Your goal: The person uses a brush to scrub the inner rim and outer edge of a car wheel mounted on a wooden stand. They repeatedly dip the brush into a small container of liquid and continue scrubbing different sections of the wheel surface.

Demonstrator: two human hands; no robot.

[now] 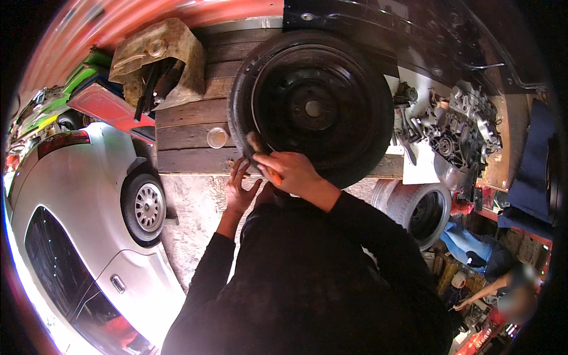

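Note:
A black tyre on a dark steel rim (313, 145) lies flat on the wooden bench in front of me. My right hand (293, 171) is closed round the orange handle of a brush (274, 176). Its brown bristle end lies against the tyre's sidewall at the near left. Close by on the left, my left hand (238, 188) has its fingers apart at the tyre's near edge and holds nothing that I can see. A small clear cup (218, 137) with pale contents stands on the planks left of the tyre.
A cut-open, dirty plastic jug (192, 74) with dark tools stands on the bench planks (183, 127). Engine parts (455, 133) lie to the right. Below them is another tyre (408, 204). A silver car (100, 236) stands left; another person (494, 278) is at lower right.

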